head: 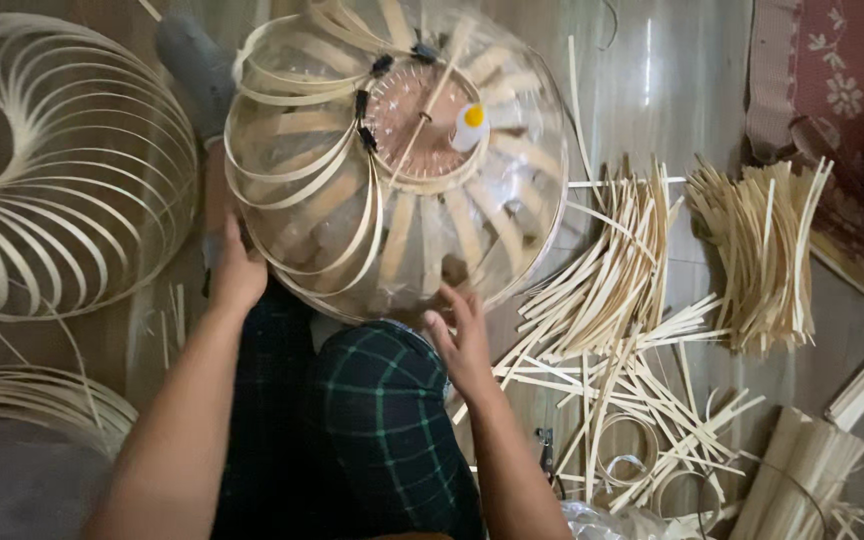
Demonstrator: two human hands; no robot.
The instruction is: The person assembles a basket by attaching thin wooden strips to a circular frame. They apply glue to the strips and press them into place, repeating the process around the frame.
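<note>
Both hands, left hand (237, 275) and right hand (464, 345), cradle a rounded bamboo-strip lampshade (392, 160).

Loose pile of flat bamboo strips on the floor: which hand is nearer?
Right. The right hand rests on the lantern's lower edge beside the pile; the left hand is across the lantern.

left hand (237, 275) fingers hidden behind dome (397, 160), coil (62, 165) cut off

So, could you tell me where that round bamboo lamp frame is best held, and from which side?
Probably by its lower rim, one hand on each side, as now: the left hand at the left edge and the right hand at the near right. The frame is a wide dome of thin curved strips over a clear form, so a two-sided grip at the widest part likely steadies it without bending single strips.
</note>
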